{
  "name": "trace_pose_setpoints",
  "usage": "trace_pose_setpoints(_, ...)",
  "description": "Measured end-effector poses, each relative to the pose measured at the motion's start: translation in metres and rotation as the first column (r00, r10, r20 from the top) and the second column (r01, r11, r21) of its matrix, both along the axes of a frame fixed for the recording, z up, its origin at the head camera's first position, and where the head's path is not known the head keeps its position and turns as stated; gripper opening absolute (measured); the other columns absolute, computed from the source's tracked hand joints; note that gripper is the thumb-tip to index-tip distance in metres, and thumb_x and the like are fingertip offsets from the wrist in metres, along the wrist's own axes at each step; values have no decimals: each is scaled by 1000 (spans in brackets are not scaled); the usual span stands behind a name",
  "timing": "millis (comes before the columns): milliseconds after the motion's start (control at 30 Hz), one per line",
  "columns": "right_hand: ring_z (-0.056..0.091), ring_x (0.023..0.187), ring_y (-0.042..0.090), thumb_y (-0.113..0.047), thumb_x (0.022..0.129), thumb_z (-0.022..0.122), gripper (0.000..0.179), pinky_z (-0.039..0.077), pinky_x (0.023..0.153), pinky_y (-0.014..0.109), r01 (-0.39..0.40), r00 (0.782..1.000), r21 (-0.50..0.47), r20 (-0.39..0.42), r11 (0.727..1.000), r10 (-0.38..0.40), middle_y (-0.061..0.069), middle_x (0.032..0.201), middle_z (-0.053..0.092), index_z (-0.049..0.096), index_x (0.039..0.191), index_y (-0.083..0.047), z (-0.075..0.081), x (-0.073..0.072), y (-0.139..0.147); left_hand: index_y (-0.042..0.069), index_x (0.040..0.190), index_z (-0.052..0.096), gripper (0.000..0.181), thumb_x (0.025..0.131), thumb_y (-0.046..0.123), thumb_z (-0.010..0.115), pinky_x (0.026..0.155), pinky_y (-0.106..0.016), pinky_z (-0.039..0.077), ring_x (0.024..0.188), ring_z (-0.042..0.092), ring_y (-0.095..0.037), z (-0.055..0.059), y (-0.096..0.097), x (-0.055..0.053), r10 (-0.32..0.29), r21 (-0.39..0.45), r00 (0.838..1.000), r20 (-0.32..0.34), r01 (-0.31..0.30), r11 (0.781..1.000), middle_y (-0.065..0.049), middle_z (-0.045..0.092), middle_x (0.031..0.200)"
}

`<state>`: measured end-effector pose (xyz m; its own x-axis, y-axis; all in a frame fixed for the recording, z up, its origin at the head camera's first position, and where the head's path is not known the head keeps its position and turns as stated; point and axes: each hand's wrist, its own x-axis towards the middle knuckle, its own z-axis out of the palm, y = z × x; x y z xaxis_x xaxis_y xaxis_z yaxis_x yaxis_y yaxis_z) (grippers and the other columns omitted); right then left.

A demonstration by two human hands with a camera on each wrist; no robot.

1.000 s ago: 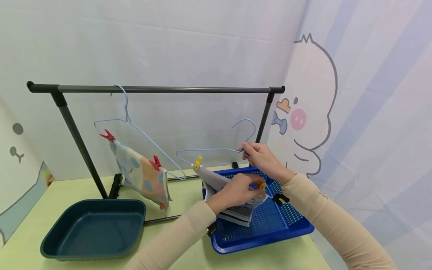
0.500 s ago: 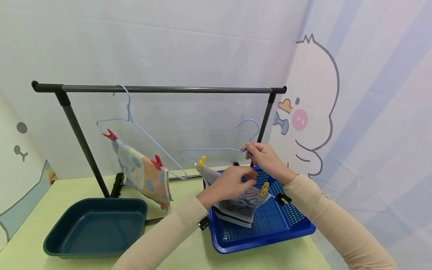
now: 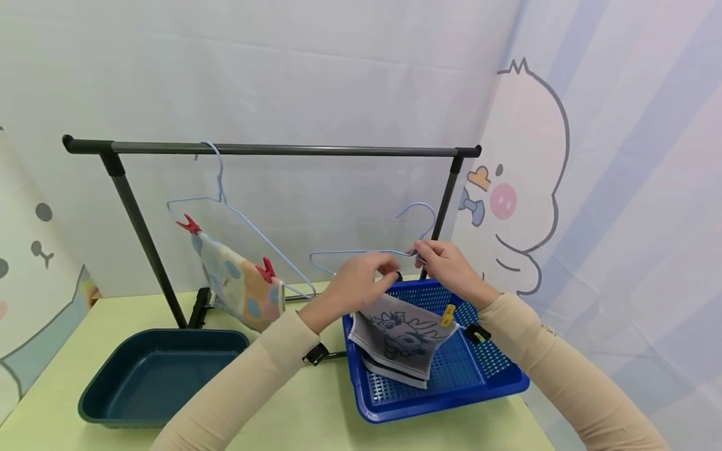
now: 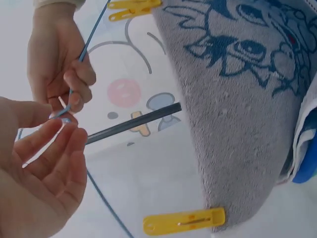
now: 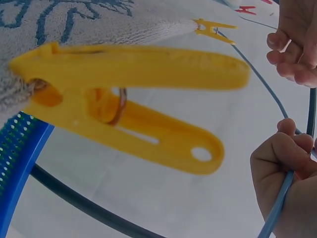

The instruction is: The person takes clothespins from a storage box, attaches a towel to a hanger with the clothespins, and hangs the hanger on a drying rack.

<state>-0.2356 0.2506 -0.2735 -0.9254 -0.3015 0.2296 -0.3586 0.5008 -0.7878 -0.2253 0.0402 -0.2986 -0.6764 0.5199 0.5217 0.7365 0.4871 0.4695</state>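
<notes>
A grey towel (image 3: 397, 332) with a dark printed cartoon figure hangs from a light blue wire hanger (image 3: 350, 252), low over a blue basket (image 3: 445, 406). One yellow clothespin (image 3: 448, 315) clips its right corner. The other yellow clothespin (image 4: 183, 221), at the left corner, is hidden behind my left hand in the head view but shows in the left wrist view. My right hand (image 3: 449, 268) pinches the hanger at its neck, below the hook. With loosely bent fingers and nothing in them, my left hand (image 3: 355, 285) hovers in front of the hanger's bottom left part.
A dark rack bar (image 3: 327, 150) spans the back. From its left part hangs a second blue hanger (image 3: 220, 178), carrying a patterned cloth (image 3: 239, 285) on red clothespins (image 3: 267, 270). A dark green basin (image 3: 163, 334) stands front left on the light green table (image 3: 299, 407).
My left hand has let go of the right yellow clothespin and moved up and left, past the towel. My right hand still holds the hanger almost in place.
</notes>
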Motion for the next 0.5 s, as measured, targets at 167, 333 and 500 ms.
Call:
trace_pose_setpoints(167, 41, 53, 19, -42, 101, 40, 44, 39, 52, 27, 22, 1000, 17, 4, 1000, -22, 10, 74, 56, 65, 106, -6, 0, 2, 1, 11, 102, 68, 14, 93, 17, 60, 75, -29, 49, 87, 60, -14, 7, -7, -2, 54, 19, 998, -31, -54, 998, 0, 64, 98)
trace_pose_setpoints(333, 40, 52, 18, -41, 101, 40, 44, 36, 51, 27, 26, 1000, 33, 1, 999, -26, 8, 67, 53, 65, 104, -6, 0, 5, 2, 9, 107, 67, 17, 91, 15, 63, 81, -35, 48, 96, 58, -20, 13, -12, -6, 87, 31, 995, -46, -85, 996, -6, 62, 105)
trace_pose_setpoints(500, 40, 52, 17, -39, 101, 41, 42, 36, 51, 26, 3, 1000, 27, -28, 1000, -2, 7, 68, 53, 66, 103, -5, 0, 7, 2, 8, 122, 61, 31, 92, 17, 62, 91, -40, 45, 114, 53, -25, 18, -15, -8, 116, -33, 993, 6, -116, 993, -10, 56, 123)
